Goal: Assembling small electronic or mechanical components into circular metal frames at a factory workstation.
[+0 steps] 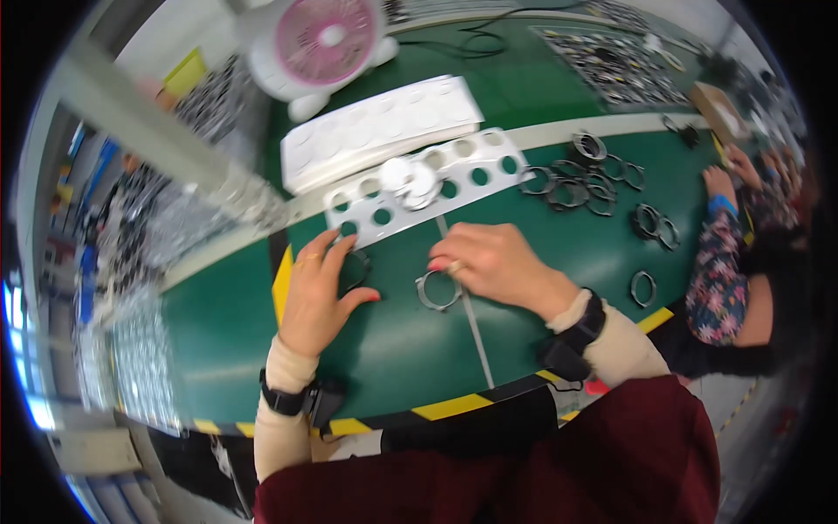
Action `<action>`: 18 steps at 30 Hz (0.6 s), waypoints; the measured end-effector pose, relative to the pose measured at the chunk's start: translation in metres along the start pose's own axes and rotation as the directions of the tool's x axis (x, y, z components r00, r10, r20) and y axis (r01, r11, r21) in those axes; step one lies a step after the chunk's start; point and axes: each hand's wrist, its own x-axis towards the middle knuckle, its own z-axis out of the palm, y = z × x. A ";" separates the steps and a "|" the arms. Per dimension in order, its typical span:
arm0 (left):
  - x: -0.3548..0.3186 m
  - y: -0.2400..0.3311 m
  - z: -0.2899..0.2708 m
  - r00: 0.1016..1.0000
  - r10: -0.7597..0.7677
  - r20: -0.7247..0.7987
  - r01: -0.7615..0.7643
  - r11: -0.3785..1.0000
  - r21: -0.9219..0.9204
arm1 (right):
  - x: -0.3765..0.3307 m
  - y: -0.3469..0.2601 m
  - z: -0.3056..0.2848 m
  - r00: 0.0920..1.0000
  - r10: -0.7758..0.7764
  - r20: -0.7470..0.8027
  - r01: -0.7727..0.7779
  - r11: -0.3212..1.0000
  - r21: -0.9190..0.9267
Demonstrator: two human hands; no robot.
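My right hand (499, 265) has its thumb and fingers pinched at the upper edge of a thin grey ring clamp (421, 291), which is over the green table. To its left, my left hand (316, 295) has thumb and fingers spread apart. A darker ring (364, 262) lies beside its fingers, partly hidden; whether they touch it I cannot tell. Just beyond both hands is a white strip with round holes (374, 229). A small pile of white discs (412, 181) rests on that strip.
White trays (384, 122) are stacked behind the strip, near a pink-and-white fan (327, 39). Several loose rings (572, 188) lie to the right, with a single ring (643, 289) nearer. At far right are a co-worker's hands (723, 179). A post (166, 122) stands at left.
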 end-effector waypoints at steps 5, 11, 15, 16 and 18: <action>0.046 0.088 0.026 0.992 -0.017 0.125 0.047 0.970 -0.239 | -0.037 0.047 -0.042 0.998 -0.061 -0.028 0.062 0.998 0.015; 0.082 0.160 0.066 0.947 0.193 0.257 -0.145 0.971 -0.192 | -0.074 0.084 -0.079 0.998 -0.066 0.016 0.065 0.998 0.013; 0.095 0.180 0.089 0.945 0.213 0.249 -0.149 0.956 -0.252 | -0.090 0.094 -0.097 0.997 -0.066 0.038 0.066 0.998 -0.007; 0.096 0.183 0.092 0.945 0.214 0.247 -0.148 0.954 -0.260 | -0.094 0.096 -0.100 0.998 -0.054 0.032 0.054 0.998 -0.015; 0.098 0.189 0.098 0.947 0.211 0.241 -0.141 0.950 -0.277 | -0.100 0.098 -0.107 0.998 -0.020 0.052 0.020 1.000 -0.002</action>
